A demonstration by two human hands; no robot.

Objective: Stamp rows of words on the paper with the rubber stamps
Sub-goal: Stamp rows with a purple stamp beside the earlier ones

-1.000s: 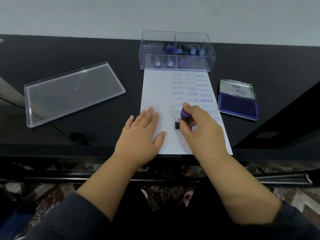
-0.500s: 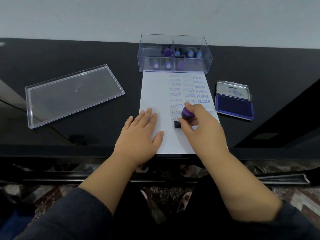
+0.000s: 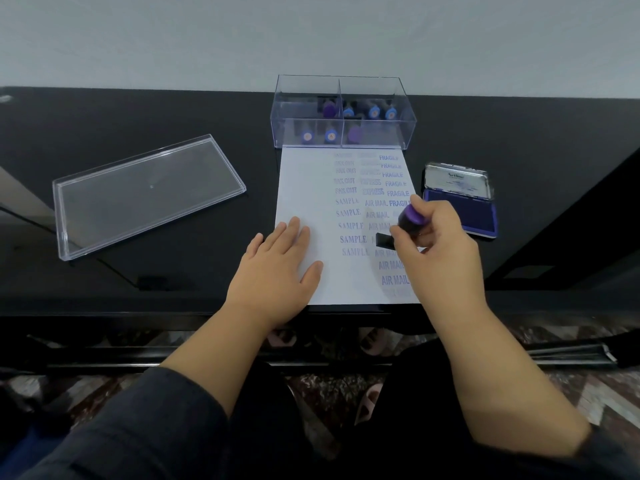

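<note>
A white paper lies on the black table, printed with columns of blue words: FAX OUT, SAMPLE, EXPRESS, AIR MAIL, FRAGILE. My left hand rests flat on the sheet's lower left part. My right hand grips a rubber stamp with a purple knob and a black base. The stamp hangs tilted just above the paper's right side, over the AIR MAIL column. An open blue ink pad sits just right of the paper, partly behind my right hand.
A clear plastic box with several more stamps stands at the paper's far edge. Its clear lid lies to the left on the table. The table's near edge runs under my wrists.
My right hand has lifted the stamp off the paper and carried it up and right toward the ink pad. New SAMPLE prints show where it stood. The left hand has stayed flat.
</note>
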